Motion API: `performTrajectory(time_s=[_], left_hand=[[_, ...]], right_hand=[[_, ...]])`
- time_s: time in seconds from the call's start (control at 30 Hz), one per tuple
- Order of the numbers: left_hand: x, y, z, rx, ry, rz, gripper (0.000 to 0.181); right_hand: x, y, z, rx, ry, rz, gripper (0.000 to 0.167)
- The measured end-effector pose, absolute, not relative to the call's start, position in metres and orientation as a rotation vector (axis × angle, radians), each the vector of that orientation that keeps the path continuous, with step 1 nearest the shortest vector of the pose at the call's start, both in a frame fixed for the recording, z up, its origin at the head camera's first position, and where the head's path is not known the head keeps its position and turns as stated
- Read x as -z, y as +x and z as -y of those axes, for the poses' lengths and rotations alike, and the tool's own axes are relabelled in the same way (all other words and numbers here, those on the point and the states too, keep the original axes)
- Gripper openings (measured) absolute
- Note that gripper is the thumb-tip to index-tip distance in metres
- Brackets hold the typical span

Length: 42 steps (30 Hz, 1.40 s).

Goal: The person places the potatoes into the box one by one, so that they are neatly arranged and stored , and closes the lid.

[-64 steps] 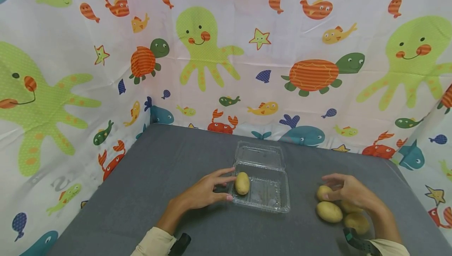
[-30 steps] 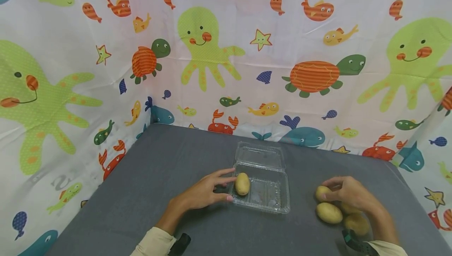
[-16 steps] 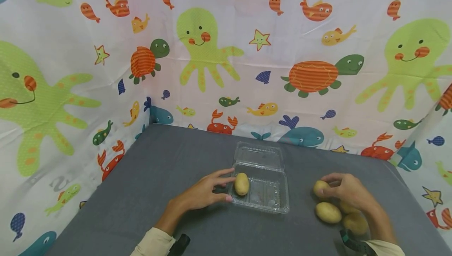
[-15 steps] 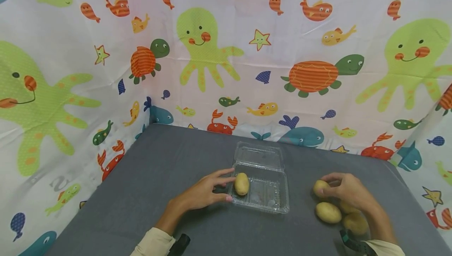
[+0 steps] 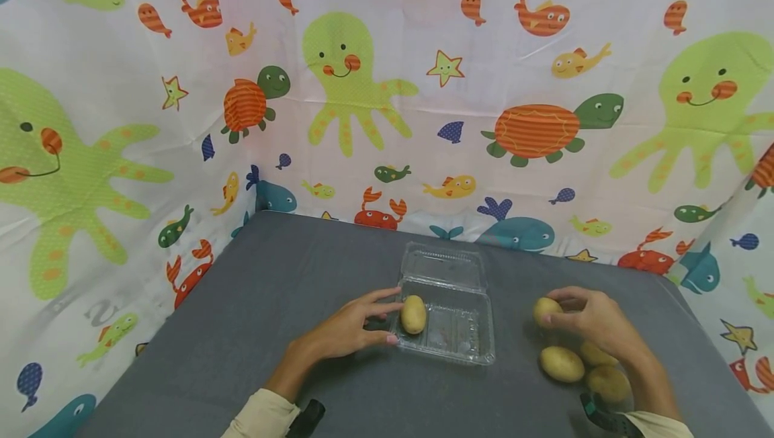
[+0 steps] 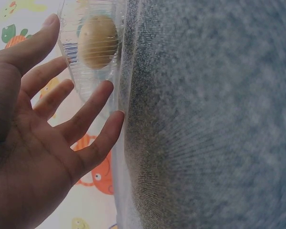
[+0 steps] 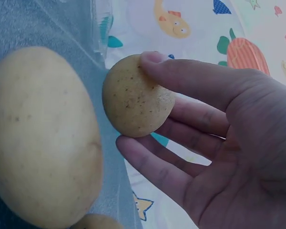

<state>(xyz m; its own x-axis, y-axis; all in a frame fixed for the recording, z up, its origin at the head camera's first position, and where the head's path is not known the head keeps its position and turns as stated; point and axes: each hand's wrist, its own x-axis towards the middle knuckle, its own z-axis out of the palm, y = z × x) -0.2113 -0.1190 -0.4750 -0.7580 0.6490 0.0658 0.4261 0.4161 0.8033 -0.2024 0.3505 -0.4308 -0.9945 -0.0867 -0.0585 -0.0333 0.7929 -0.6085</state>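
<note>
My right hand [image 5: 595, 320] pinches a potato [image 7: 136, 98] between thumb and fingers, raised over the table at the right. Just below it lie three more potatoes, the nearest to the middle being a pale oval potato [image 5: 562, 364]. A clear plastic clamshell box [image 5: 462, 327] stands with its lid [image 5: 444, 267] folded back at the centre. One potato [image 5: 414, 314] sits in the left end of the box. My left hand [image 5: 347, 327] is at the box's left side, fingers spread and fairly straight; in the left wrist view its fingertips [image 6: 50, 21] reach the clear wall.
A grey cloth-covered table [image 5: 254, 303] spreads around the box. Behind and at both sides hangs a white curtain [image 5: 375, 89] printed with sea animals. Dark straps [image 5: 305, 418] sit at the wrists, beside light sleeves.
My right hand has closed round a potato and lifted it off the table, slightly up and to the left. The left hand and the box have stayed in place.
</note>
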Motion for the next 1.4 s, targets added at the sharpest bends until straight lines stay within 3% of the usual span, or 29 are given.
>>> performTrajectory(time_s=[0.6, 1.4], left_hand=[[0.475, -0.210, 0.120, -1.257, 0.921, -2.420, 0.064], [0.475, -0.211, 0.120, -1.264, 0.923, -2.411, 0.063]], right_hand=[[0.417, -0.196, -0.332, 0.997, -0.116, -2.983, 0.066], [0.408, -0.189, -0.317, 1.151, -0.236, -3.057, 0.051]])
